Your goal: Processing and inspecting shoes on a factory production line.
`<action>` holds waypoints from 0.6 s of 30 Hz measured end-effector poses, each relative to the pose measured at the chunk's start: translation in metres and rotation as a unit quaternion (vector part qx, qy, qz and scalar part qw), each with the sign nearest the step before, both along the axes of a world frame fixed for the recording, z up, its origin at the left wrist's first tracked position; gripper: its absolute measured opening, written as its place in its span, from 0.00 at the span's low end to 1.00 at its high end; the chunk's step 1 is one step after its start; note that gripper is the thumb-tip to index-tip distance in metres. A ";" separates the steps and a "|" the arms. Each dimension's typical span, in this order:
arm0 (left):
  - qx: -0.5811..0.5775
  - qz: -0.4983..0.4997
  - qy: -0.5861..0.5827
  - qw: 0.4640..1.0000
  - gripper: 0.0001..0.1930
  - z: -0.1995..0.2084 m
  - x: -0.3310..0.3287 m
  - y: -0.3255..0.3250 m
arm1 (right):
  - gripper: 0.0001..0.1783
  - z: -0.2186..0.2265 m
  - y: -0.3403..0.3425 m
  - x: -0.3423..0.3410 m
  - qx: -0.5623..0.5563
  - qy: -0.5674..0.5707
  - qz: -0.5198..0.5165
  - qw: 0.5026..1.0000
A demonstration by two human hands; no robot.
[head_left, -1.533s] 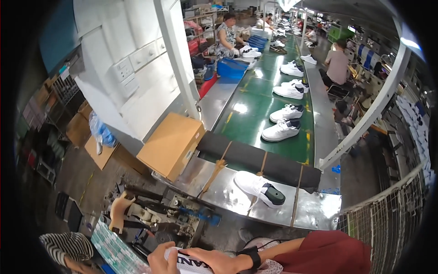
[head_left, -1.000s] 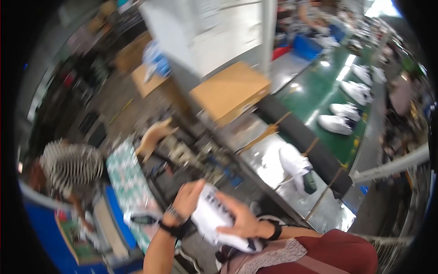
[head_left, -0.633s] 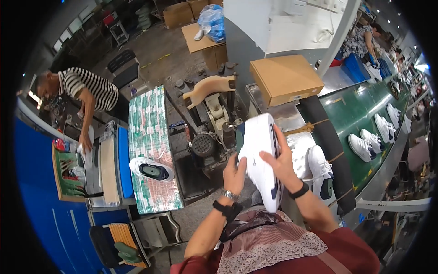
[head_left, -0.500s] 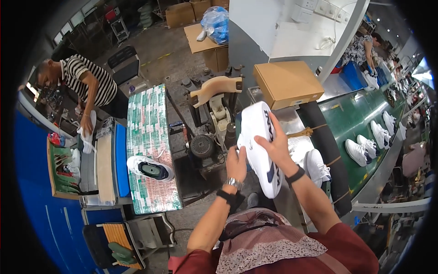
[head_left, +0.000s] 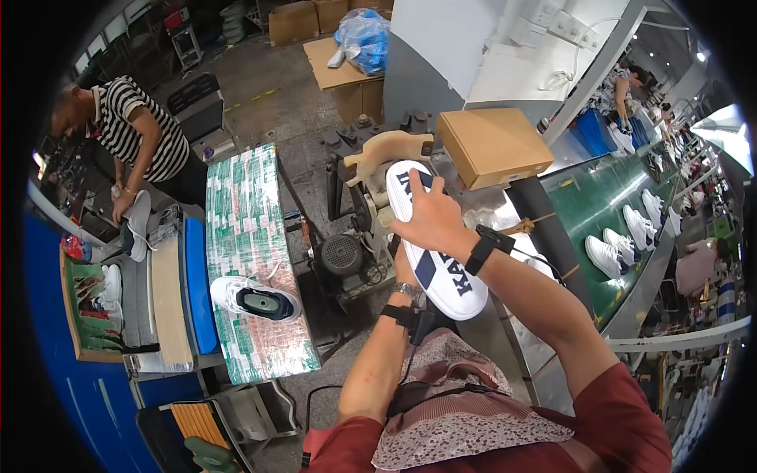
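A white sneaker (head_left: 459, 295) hangs in front of me with its sole turned up toward me; the sole is white with dark blue patches and lettering. My right hand (head_left: 436, 217) lies across the middle of the sole, gripping it with fingers over the surface. From the near left, my left hand (head_left: 404, 270) supports the shoe, its fingers mostly hidden behind it. A second white sneaker (head_left: 227, 292), dark inside and with loose laces, rests on the plastic-wrapped green and white tabletop (head_left: 248, 205) to my left.
Ahead stands a machine with a curved tan pad (head_left: 394, 147) and a motor (head_left: 341, 254). A cardboard box (head_left: 493, 142) sits beyond the shoe. White sneakers (head_left: 603, 254) line a green conveyor (head_left: 564, 201) on the right. At the far left a person (head_left: 142, 130) handles another shoe.
The sneaker has turned so its sole faces me and has shifted slightly left. My right hand has moved from its side onto the sole, while my left hand has gone farther behind it.
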State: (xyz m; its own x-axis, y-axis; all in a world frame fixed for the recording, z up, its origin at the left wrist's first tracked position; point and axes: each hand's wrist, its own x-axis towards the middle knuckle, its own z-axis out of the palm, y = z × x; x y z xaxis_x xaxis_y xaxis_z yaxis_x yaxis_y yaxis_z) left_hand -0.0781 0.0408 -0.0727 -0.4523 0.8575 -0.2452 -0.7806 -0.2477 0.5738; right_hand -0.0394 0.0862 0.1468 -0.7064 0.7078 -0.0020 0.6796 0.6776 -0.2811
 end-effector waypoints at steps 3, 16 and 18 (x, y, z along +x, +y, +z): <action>-0.096 -0.084 0.315 0.941 0.28 0.013 -0.002 -0.022 | 0.59 -0.008 -0.005 0.012 0.006 0.076 -0.029 0.997; 0.123 0.000 -0.270 0.955 0.41 0.068 0.085 -0.047 | 0.60 -0.027 -0.016 0.052 0.012 0.113 -0.006 0.993; 0.167 0.002 -0.246 0.955 0.40 0.064 0.088 -0.049 | 0.60 -0.029 -0.019 0.056 0.018 0.131 -0.014 0.991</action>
